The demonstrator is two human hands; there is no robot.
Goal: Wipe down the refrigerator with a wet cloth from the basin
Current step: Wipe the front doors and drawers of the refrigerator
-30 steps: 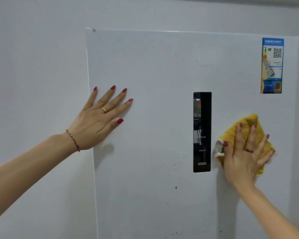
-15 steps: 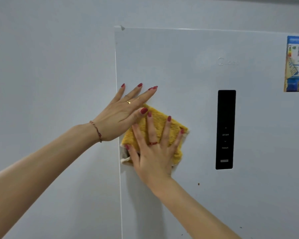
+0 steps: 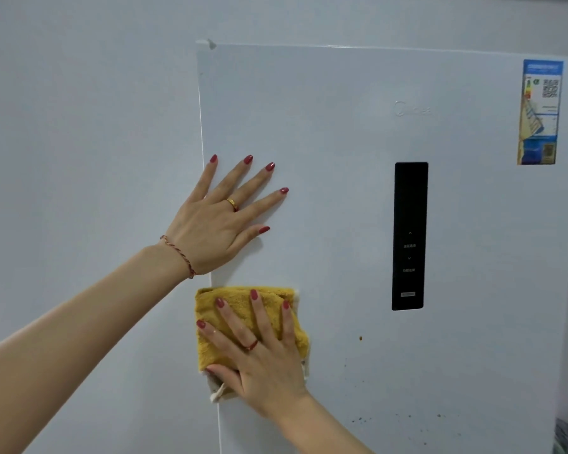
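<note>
The cloth [image 3: 243,326] is pressed flat against the fridge [image 3: 341,132] door's left edge by the right hand [image 3: 259,355], fingers spread. The left hand [image 3: 217,221] is laid flat just above, fingers spread.

There is one white fridge [image 3: 341,132]. There is one yellow cloth [image 3: 243,309]. There are two hands: one left hand [image 3: 210,224] and one right hand [image 3: 263,362]. There are two rings, one gold ring [image 3: 233,204] on the left hand and one red ring [image 3: 252,345] on the right. There is one string bracelet [image 3: 177,253]. The fridge door has one black panel [image 3: 410,235] and one blue sticker [image 3: 540,111]. Several small brown spots [image 3: 360,338] dot the door, too small to count all.
</note>
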